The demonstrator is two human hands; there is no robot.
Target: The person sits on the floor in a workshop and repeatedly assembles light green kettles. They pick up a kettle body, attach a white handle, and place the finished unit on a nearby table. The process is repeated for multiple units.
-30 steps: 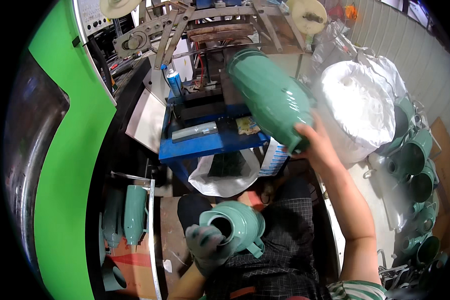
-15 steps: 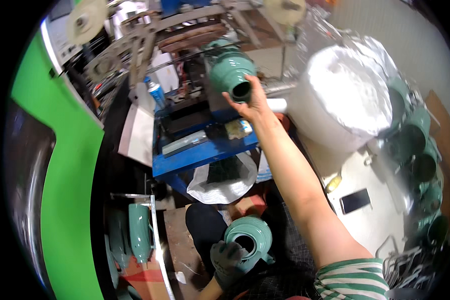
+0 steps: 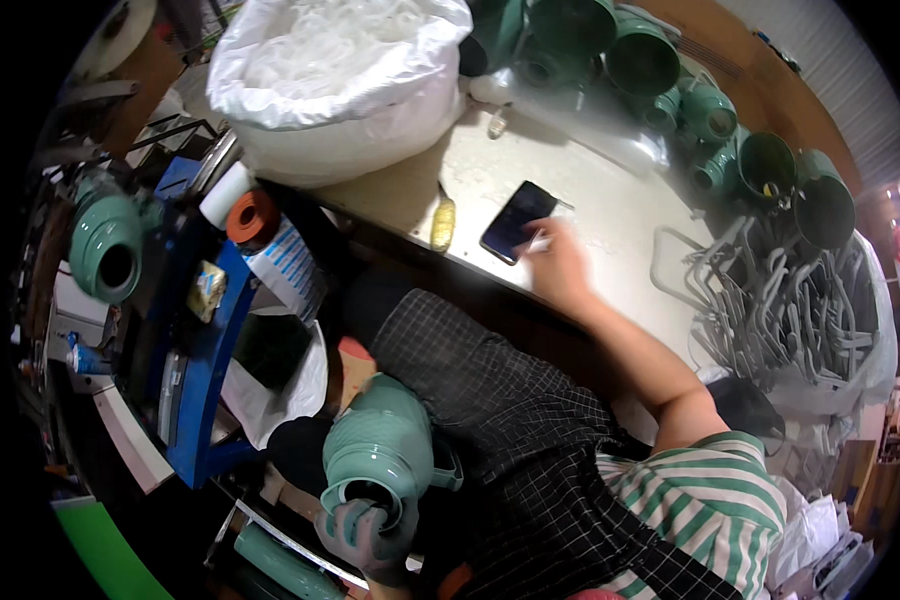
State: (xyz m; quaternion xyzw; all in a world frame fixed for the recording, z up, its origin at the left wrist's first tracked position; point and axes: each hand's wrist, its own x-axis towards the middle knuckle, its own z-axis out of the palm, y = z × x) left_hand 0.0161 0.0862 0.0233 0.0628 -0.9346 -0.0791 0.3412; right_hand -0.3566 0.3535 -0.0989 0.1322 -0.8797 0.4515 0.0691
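Your gloved left hand (image 3: 362,535) grasps the green jug (image 3: 378,430) by its mouth, the fingers hooked over the rim. The jug lies tilted at your lap, its opening toward you and its handle out to the right. Your bare right hand (image 3: 562,268) is over the pale surface (image 3: 610,225), just beside the black phone (image 3: 518,222); its fingers are blurred, so you cannot tell whether they are clenched, released or holding something small. To the left of the phone lies a yellow-handled tool (image 3: 443,222), and beyond it stands a white sack (image 3: 345,145) full of clear plastic pieces. More green vessels (image 3: 642,58) crowd the far side, with grey handles (image 3: 770,300) heaped at the right. A second green jug (image 3: 90,235) sits well to your left, beyond the blue stand (image 3: 210,375).
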